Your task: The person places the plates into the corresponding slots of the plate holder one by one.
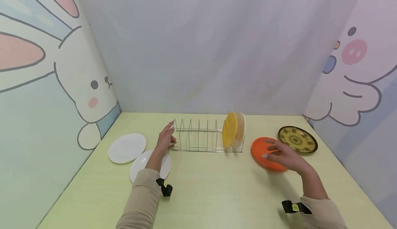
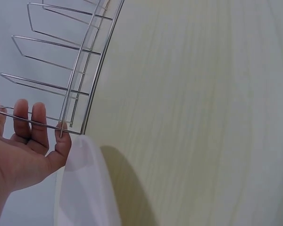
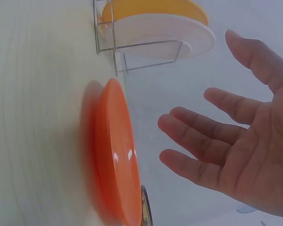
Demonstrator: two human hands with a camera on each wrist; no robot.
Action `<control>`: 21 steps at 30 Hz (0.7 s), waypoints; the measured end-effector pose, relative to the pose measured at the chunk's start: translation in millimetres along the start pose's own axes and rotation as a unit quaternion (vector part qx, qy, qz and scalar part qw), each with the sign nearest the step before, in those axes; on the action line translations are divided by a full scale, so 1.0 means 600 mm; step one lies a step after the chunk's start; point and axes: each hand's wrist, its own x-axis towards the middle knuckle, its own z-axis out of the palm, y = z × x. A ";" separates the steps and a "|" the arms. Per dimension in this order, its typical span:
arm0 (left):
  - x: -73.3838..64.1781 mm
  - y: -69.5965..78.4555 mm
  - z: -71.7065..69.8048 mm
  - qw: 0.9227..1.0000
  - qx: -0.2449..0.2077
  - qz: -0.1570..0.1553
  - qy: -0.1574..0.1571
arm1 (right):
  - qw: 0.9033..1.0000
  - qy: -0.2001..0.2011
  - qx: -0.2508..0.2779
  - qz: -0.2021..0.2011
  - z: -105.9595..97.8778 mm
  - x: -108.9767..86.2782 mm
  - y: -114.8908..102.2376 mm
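A silver wire dish rack stands near the back of the table. My left hand holds its left end, fingers curled around the end wire in the left wrist view. In the rack's right end, a yellow plate and a white plate stand on edge. Over an orange plate hovers my right hand, holding nothing, its fingers spread and relaxed. The right wrist view shows the palm apart from the orange plate.
Two white plates lie at the left: one farther back, the other partly hidden under my left forearm. A dark-rimmed, gold-patterned plate lies at the back right, beside the orange one. Cartoon-printed walls enclose the table.
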 end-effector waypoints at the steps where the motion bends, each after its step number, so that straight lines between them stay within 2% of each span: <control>1: 0.000 0.000 0.000 1.000 -0.001 0.000 -0.001 | 1.000 0.003 0.000 0.002 -0.003 -0.003 0.003; 6: 0.000 -0.001 -0.002 1.000 -0.005 0.000 -0.006 | 1.000 0.019 0.002 0.013 -0.024 -0.019 0.021; 15: 0.002 -0.002 -0.003 1.000 -0.001 0.002 -0.011 | 0.997 0.031 -0.031 0.056 -0.065 -0.038 0.060; 21: 0.001 0.000 -0.002 1.000 0.006 0.001 -0.010 | 0.996 0.040 0.016 0.082 -0.073 -0.040 0.096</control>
